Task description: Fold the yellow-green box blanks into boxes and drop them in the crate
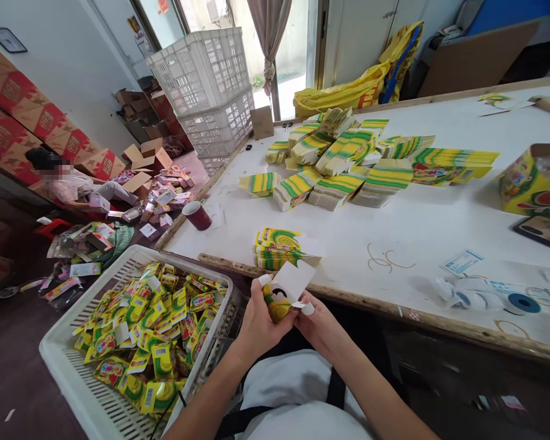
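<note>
Both of my hands hold one small yellow-green carton (282,293) just below the table's front edge, its white flap standing open on top. My left hand (259,321) wraps around the carton's left side with the thumb up at the flap. My right hand (318,321) pinches its right side, fingertips wearing white covers. A short stack of flat yellow-green carton blanks (277,247) lies on the white table (394,238) right above my hands. At my left a white plastic basket (73,373) holds several folded cartons of the same print.
Many stacks of flat blanks (348,162) cover the table's far middle. A dark red cup (197,215) stands near the left edge, a tape roll (522,302) and clear bags at the right, a printed box (531,180) far right. White crates (206,79) stand behind. A person (68,183) sits on the floor among boxes.
</note>
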Available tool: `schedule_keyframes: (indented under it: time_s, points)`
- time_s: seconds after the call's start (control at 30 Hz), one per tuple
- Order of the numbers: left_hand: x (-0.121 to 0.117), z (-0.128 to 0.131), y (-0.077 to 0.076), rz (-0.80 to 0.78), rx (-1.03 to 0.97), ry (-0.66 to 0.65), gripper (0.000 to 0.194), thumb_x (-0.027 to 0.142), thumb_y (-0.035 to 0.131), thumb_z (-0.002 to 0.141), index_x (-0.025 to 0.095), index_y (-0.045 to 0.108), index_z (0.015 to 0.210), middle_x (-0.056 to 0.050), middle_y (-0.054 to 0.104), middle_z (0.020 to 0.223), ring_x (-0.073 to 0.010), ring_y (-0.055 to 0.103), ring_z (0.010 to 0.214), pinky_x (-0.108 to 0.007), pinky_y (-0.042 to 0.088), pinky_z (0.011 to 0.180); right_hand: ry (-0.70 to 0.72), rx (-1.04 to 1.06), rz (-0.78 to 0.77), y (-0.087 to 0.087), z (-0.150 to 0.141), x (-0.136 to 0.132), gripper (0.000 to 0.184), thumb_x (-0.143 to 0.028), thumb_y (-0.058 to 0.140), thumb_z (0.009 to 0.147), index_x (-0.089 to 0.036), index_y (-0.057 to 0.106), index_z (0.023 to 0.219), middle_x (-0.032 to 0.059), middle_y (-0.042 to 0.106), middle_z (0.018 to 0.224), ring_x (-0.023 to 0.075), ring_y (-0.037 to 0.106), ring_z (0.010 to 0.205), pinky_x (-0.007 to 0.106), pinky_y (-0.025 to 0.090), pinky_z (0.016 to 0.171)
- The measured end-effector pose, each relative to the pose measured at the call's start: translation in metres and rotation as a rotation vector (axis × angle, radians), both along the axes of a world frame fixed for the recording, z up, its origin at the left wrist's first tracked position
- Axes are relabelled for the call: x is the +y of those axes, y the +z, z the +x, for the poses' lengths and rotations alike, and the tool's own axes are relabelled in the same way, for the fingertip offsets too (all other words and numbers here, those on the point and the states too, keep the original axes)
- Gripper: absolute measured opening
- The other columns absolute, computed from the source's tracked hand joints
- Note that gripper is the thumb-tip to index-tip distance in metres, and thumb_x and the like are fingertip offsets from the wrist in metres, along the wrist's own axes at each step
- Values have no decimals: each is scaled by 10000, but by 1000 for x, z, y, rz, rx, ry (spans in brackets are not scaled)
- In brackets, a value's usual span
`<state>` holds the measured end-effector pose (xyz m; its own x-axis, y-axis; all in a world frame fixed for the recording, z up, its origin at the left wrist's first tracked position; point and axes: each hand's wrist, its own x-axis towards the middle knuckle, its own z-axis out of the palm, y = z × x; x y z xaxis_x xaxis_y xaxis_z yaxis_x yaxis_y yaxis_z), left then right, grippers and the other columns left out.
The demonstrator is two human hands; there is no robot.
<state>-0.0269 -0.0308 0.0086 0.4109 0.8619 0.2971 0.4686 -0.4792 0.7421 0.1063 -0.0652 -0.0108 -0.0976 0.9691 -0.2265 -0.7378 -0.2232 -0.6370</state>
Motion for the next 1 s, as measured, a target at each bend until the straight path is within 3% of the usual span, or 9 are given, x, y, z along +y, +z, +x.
schedule_keyframes:
  time_s: [0.17, 0.33, 0.47, 0.57, 0.67, 0.73, 0.83, 0.93, 1.0]
  points:
    - [-2, 4, 6, -26, 42, -76, 435, 231, 588, 784, 210, 311, 1119, -50, 579, 965, -169, 610, 831, -292, 502, 708, -137, -205, 77, 7, -2, 3, 516, -587, 701, 708, -248, 641, 1091, 60, 674, 1190, 262, 575, 1146, 395, 411, 1016]
    - [0, 1, 0, -29, 137, -13, 446, 243, 577, 747, 221, 304, 1099, -41, 571, 934, -196, 616, 823, -313, 491, 688, -323, -497, 60, 5, -11, 8, 371, -491, 634, 770, -235, 604, 1035, 56, 696, 1070, 254, 611, 1025, 381, 451, 935]
    - [0, 0, -4, -8, 264, -24, 452, 230, 579, 706, 232, 315, 1072, -38, 567, 929, -216, 618, 821, -336, 492, 690, -238, -422, -37, 2, -12, 12, 343, -378, 727, 667, -206, 608, 938, 51, 720, 943, 265, 640, 932, 387, 484, 865]
    - [0, 0, -2, -33, 316, -12, 467, 204, 585, 675, 237, 321, 1059, -47, 577, 950, -234, 624, 851, -357, 500, 714, -167, -368, -35, 1, -10, 12, 377, -405, 716, 687, -193, 627, 986, 68, 728, 980, 283, 644, 975, 414, 488, 888]
    - [3, 0, 0, -139, 306, -70, 579, 202, 591, 680, 222, 286, 1172, -49, 607, 953, -234, 634, 836, -369, 516, 722, -164, -515, 103, -2, -9, 4, 455, -420, 642, 775, -201, 612, 1172, 101, 671, 1193, 292, 589, 1141, 453, 430, 1010]
    - [6, 0, -4, -185, 284, -149, 596, 204, 578, 699, 205, 295, 1224, -49, 616, 943, -231, 643, 828, -369, 528, 725, -156, -704, 262, -5, -10, -2, 529, -337, 619, 808, -225, 540, 1319, 93, 548, 1383, 280, 461, 1308, 451, 338, 1108]
    - [8, -1, -12, -121, 268, -215, 551, 178, 565, 691, 162, 384, 1211, -128, 571, 1104, -270, 624, 990, -415, 522, 838, -98, -880, 444, -13, -10, -6, 547, -196, 550, 839, -279, 497, 1377, 39, 405, 1503, 249, 355, 1391, 430, 291, 1151]
    - [7, -3, -12, -79, 297, -112, 709, 188, 643, 637, 103, 341, 1274, -208, 468, 1257, -326, 537, 1151, -483, 467, 948, -162, -894, 418, -21, -3, -2, 474, -161, 482, 866, -288, 570, 1314, 43, 479, 1451, 243, 454, 1329, 437, 337, 1128]
    - [7, -5, -6, -106, 340, -49, 686, 188, 680, 615, 130, 387, 1233, -166, 518, 1196, -315, 550, 1115, -486, 472, 933, -233, -907, 392, -23, 4, 1, 461, -166, 477, 878, -283, 569, 1314, 54, 515, 1421, 238, 475, 1314, 441, 348, 1120]
